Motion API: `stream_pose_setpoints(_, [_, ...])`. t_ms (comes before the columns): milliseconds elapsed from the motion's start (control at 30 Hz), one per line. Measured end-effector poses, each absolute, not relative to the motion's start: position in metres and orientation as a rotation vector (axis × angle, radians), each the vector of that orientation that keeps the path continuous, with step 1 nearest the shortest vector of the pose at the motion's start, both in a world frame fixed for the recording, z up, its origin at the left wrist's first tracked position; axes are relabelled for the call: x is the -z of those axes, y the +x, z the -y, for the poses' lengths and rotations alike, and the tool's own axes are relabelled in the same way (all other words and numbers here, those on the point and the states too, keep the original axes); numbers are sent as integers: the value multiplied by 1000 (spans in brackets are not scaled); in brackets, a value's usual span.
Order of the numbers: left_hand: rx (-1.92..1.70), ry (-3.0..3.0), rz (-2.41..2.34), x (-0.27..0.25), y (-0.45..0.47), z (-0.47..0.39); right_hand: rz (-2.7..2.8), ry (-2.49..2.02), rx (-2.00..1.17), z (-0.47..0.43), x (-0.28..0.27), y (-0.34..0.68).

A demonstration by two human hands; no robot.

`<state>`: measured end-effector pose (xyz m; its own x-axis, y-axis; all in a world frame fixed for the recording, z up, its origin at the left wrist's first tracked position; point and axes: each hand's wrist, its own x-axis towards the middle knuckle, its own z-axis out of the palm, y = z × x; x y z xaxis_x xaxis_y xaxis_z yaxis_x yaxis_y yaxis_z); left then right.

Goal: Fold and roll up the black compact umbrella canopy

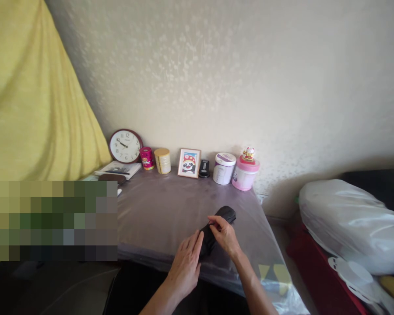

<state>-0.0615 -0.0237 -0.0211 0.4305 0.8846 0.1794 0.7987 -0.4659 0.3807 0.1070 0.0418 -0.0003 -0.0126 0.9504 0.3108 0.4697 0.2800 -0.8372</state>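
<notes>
A black folded umbrella (228, 213) lies slantwise near the front edge of the table, its soft cloth bunched along its length. My left hand (186, 258) holds its near end, with long fingers along the left side and the thumb lower down. Over the middle of the umbrella, my right hand (223, 234) is closed in a pinch at the cloth. What exactly sits between those fingertips is too small to make out. Both hands partly cover the umbrella.
Along the wall stand a round clock (126, 146), a pink can (147, 158), a yellow-lidded tin (163, 161), a framed panda picture (189, 163), a small black device (204, 168), and two tubs, white (224, 168) and pink (245, 175). A stuffed plastic bag (354, 223) is at right.
</notes>
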Motion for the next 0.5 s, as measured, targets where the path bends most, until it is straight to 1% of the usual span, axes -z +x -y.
stream_pose_setpoints(133, [-521,2467,-1463,28,-62,22,1395,-1213,-907,-33,-9,114])
stream_pose_setpoints(233, [-522,2453,-1469,31,-63,21,1310,-1236,-997,-20,-16,131])
stream_pose_setpoints(333, [-529,2409,-1481,30,-63,21,1240,-1316,-971,-11,-14,154])
stream_pose_setpoints(500, [-621,2239,-1484,22,-65,16,1108,-1391,-844,-8,6,187])
